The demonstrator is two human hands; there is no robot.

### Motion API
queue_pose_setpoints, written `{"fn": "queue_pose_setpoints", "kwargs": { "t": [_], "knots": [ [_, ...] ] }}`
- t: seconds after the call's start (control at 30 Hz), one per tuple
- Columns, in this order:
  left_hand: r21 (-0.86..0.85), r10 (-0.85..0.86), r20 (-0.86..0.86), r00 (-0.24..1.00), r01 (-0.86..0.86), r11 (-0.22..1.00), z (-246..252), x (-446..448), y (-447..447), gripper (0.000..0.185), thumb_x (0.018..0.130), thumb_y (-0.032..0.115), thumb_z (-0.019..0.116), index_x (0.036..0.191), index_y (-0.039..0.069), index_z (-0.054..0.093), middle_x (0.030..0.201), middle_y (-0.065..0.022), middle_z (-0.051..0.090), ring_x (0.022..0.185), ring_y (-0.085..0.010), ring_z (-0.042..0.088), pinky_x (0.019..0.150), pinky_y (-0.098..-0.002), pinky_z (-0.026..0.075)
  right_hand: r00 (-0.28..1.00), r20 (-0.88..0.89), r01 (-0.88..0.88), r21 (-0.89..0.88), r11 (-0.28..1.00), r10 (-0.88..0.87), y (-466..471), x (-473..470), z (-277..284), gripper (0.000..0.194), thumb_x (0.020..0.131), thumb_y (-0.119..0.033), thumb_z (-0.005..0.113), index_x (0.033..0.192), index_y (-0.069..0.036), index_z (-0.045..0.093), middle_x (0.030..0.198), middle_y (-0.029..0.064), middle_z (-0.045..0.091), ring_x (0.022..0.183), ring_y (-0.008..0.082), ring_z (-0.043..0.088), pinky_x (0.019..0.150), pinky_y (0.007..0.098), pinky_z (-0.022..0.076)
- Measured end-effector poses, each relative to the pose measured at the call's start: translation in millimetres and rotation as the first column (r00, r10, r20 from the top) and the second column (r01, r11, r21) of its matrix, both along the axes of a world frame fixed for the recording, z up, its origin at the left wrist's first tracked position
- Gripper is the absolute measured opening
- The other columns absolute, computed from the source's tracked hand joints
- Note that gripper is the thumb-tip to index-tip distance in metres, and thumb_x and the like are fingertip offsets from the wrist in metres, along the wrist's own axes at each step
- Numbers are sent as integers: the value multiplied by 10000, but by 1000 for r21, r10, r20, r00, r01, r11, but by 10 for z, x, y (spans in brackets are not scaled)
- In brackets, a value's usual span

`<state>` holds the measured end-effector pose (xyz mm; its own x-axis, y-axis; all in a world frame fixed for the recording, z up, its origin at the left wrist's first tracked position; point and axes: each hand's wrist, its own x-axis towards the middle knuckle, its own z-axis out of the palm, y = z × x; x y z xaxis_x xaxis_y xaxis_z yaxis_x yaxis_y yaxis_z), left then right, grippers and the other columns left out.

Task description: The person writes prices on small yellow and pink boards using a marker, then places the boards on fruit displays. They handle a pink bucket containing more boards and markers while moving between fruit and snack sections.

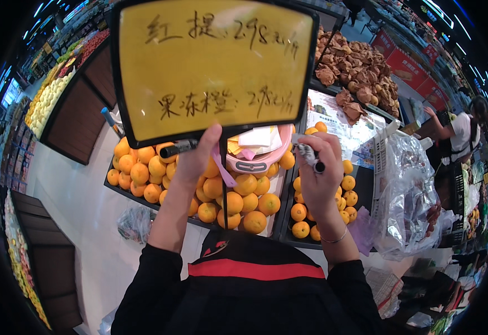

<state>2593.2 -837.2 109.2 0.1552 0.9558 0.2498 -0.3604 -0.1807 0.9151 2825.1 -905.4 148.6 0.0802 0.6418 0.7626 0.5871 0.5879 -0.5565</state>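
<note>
My left hand (200, 157) grips a black marker pen (179, 148) and rests its thumb on the lower edge of a yellow sign board (214, 71). The board has a black frame and bears two lines of dark handwriting. Below it a thin black stem (225, 197) runs down among the oranges (244, 184). In my right hand (321, 171) is a crumpled white-and-dark thing (306, 154) with a round black end; my fingers partly hide it, so its kind is unclear. Between my hands a pink plastic tub (250, 166) holds white and yellow papers (256, 138).
More oranges (300, 211) lie in a black tray to the right. Beyond are brown paper-wrapped fruit (353, 67) and a white crate (380, 167) with clear plastic bags (409, 197). A person (461, 130) stands at far right. A plastic bag (135, 224) lies on the floor.
</note>
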Motion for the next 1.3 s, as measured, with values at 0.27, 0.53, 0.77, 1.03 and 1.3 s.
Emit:
{"fn": "queue_pose_setpoints", "kwargs": {
  "t": [0.27, 0.53, 0.77, 1.03, 1.3],
  "knots": [
    [8, 21, 366, 930, -26, 1000, 68, 340, -386, 287, 932, 25, 487, 1211, -35, 525, 1146, -131, 615, 1059, -202, 617, 962, -352, 496, 996, 74, 48, 113, 992, -57, 58, -101, -2, 282, 685, 98, 729, 933, -12, 654, 1005, 125, 576, 766, 212, 611, 659, 290, 496],
    [-239, 298, 219, 929, -245, 940, -64, 449, -590, 285, 926, 61, 492, 1197, -22, 518, 1161, -113, 588, 1071, -202, 592, 990, -353, 466, 965, 232, 81, 179, 980, -123, 126, -275, -91, 353, 610, 73, 741, 953, -10, 723, 1002, 122, 583, 800, 254, 622, 634, 321, 517],
    [-233, 297, 233, 926, -243, 942, -172, 456, -674, 310, 931, 86, 469, 1218, -24, 509, 1179, -120, 589, 1087, -212, 595, 1004, -376, 458, 958, 276, 46, 129, 991, -80, -50, -221, -156, 415, 643, 56, 693, 1051, -13, 723, 1001, 130, 586, 822, 265, 594, 645, 333, 506],
    [-232, 221, -37, 975, -223, 947, -266, 485, -777, 342, 964, 119, 462, 1267, -36, 492, 1248, -124, 574, 1156, -224, 565, 1033, -377, 432, 971, 217, 78, 112, 991, -101, -29, -151, -156, 329, 637, 89, 705, 957, 10, 693, 929, 112, 596, 755, 254, 615, 603, 315, 512],
    [-347, 263, 185, 947, -187, 919, -158, 553, -863, 396, 917, 103, 488, 1296, -11, 476, 1254, -158, 567, 1158, -267, 577, 1012, -404, 464, 936, 316, 139, 68, 988, -153, -188, -197, -306, 428, 632, 81, 708, 1052, 3, 712, 957, 103, 597, 783, 249, 588, 604, 314, 502]
  ]
}}
